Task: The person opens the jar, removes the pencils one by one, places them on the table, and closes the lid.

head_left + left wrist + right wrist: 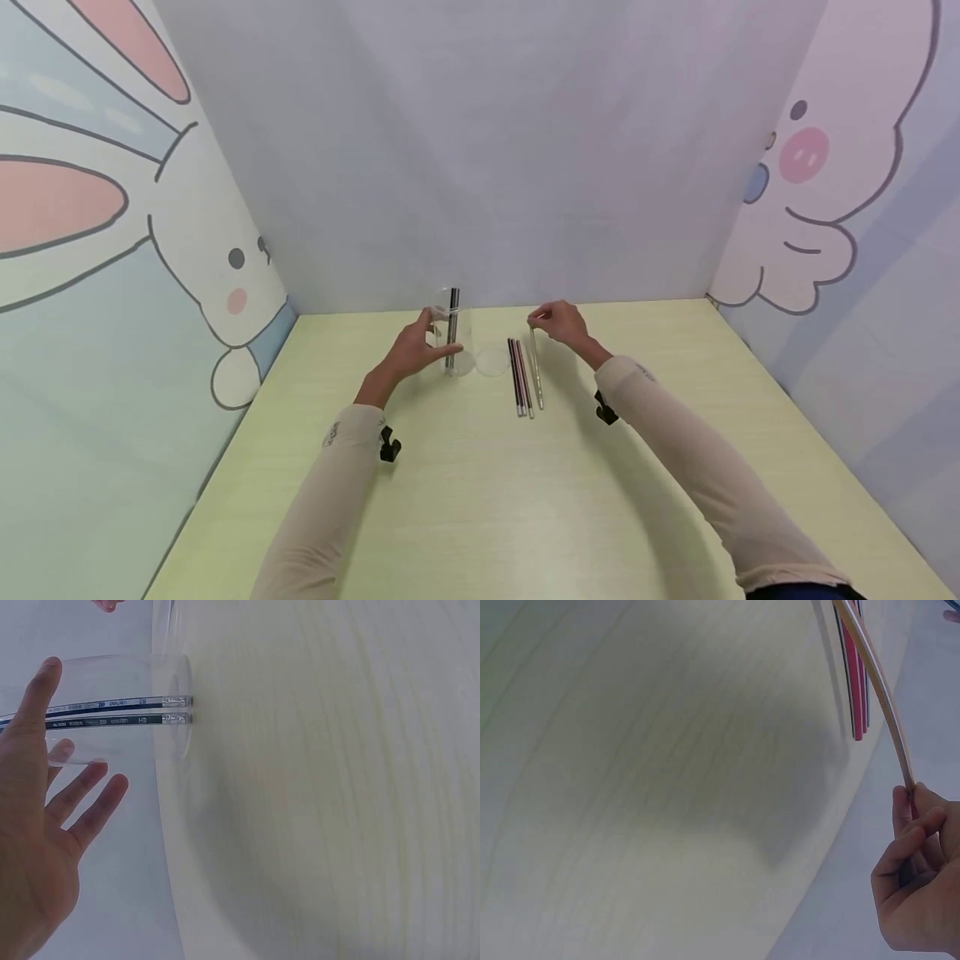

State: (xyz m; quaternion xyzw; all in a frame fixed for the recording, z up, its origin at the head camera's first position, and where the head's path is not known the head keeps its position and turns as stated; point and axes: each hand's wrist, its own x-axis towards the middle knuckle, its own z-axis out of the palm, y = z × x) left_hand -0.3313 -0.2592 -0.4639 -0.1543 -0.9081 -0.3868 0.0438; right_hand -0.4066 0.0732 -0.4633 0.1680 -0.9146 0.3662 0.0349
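Observation:
My left hand (411, 348) holds a clear plastic cylinder (467, 327), thumb on one side and fingers on the other. Inside the cylinder stand two dark pencils (112, 705), their silver ends down at its base. To the right, my right hand (558, 321) pinches a gold-coloured pencil (536, 367) near its upper end between thumb and fingertips. This pencil slants down toward the table. Just left of it lie several pencils (520, 379) side by side, dark and reddish; a red one (855, 697) shows in the right wrist view.
A clear round disc (492, 362) lies on the table between the cylinder and the row of pencils. The pale wood-grain table (480, 500) ends at a grey back panel (495, 167). Panels with cartoon animals (236, 300) stand along both sides.

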